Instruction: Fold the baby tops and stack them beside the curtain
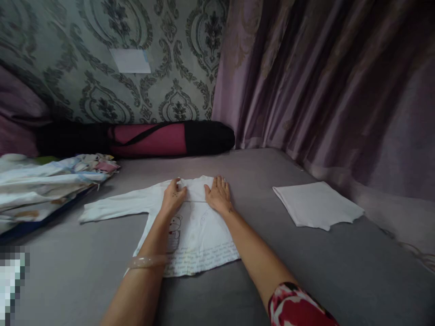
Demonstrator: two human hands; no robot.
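Observation:
A small white long-sleeved shirt lies spread on the grey bed sheet, with a bear print on its front and lines of lettering along the hem. One sleeve stretches out to the left; no sleeve sticks out on the right. My left hand rests on the shirt near the neckline, thumb and forefinger apart, other fingers partly hidden. At the upper right shoulder, my right hand lies flat with fingers extended, pressing on the cloth. My left forearm covers part of the bear print.
A folded white cloth lies to the right. Piled fabrics occupy the left side. A long black and pink bag lies along the patterned wall, where a white paper hangs. Purple curtains border the grey sheet on the right.

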